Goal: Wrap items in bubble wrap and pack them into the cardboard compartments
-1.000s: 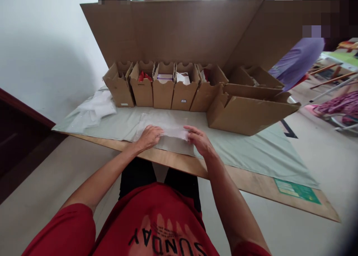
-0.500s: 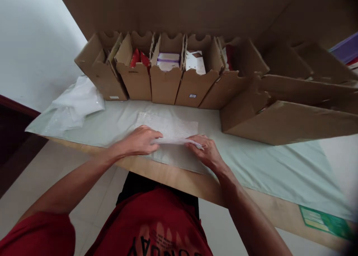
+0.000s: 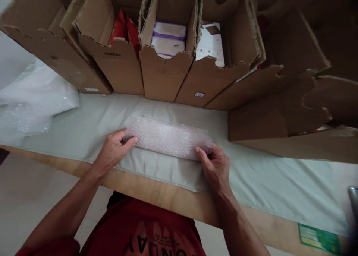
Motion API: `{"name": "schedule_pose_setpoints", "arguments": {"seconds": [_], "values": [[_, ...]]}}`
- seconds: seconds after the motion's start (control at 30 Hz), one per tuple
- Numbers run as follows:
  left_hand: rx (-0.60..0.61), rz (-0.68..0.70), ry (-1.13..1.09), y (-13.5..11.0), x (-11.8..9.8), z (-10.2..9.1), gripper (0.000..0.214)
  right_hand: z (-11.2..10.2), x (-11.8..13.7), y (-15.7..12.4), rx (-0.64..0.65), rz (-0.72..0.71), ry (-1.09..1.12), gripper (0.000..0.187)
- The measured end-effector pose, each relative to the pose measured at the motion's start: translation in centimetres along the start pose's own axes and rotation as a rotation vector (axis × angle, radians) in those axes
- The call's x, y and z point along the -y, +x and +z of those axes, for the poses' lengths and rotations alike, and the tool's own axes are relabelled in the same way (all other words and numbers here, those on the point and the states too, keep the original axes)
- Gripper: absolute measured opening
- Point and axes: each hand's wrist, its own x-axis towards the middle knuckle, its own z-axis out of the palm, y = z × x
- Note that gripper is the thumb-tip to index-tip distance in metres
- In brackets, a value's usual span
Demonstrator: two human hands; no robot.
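1. On the cloth (image 3: 145, 166), between the boxes (image 3: 165, 79) and the front edge of the worktop (image 3: 165, 197): bubble wrap (image 3: 167, 138), lying flat as a long strip, roughly parallel to that edge.
2. At the strip's left end, left hand (image 3: 117, 146), pinching the corner between thumb and fingers; at the right end, right hand (image 3: 214, 166), pinching likewise, thumb on top, fingers partly hidden.
3. Done, by judgement: wrap apparently folded to a narrow band. Neither end yet released; no fastening visible. Anything inside: cannot tell.
4. For moving: cloth showing all round the strip, narrow toward the boxes, wider beyond the right hand.
5. Limits: box fronts close behind, loose plastic (image 3: 41, 88) at far left, bare wooden edge beneath the forearms.
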Motion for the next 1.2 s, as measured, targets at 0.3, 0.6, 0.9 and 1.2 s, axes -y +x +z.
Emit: {"name": "schedule_pose_setpoints", "arguments": {"seconds": [0.3, 0.6, 0.9, 1.2], "values": [[-0.256, 0.132, 0.357, -0.7, 1.1, 2.3, 0.025, 1.0, -0.9, 0.4, -0.073, -0.08, -0.217, 0.058], [-0.034, 0.484, 0.48, -2.6, -3.9, 4.0, 0.047, 1.2, -1.1, 0.6, -0.049, -0.139, -0.323, 0.058], [0.24, 0.426, 0.565, -1.8, -2.8, 6.8, 0.057, 0.4, -2.0, 0.9, -0.13, -0.392, -0.337, 0.049], [0.224, 0.439, 0.584, -1.9, -3.1, 6.6, 0.054, 1.3, -0.6, 3.3, 0.039, -0.267, -0.391, 0.068]]}}
